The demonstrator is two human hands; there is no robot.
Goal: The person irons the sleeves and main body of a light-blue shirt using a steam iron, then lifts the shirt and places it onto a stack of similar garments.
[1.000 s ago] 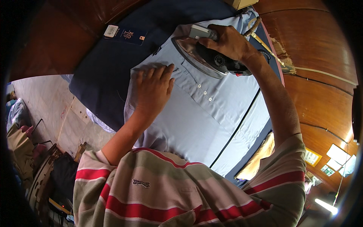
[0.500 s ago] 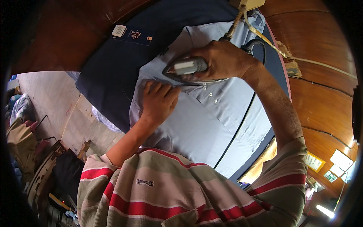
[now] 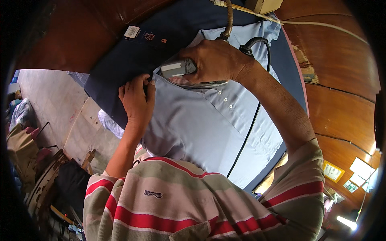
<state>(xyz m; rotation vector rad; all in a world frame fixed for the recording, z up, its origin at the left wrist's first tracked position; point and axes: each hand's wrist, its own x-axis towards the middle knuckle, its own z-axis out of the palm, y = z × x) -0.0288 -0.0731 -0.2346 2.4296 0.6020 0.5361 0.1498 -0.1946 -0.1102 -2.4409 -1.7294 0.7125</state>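
While the shirt lies flat, both hands work its upper edge.
Nearest, left hand (image 3: 136, 100) presses curled fingers on the light blue shirt (image 3: 193, 132) at mid-left; just beyond, right hand (image 3: 213, 60) has its grip wrapped tight around the iron (image 3: 181, 70), long axis running left-right, nose toward the left hand, on the dark-covered bench (image 3: 120, 68).

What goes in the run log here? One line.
right hand: grips iron on shirt | left hand: flat on shirt edge
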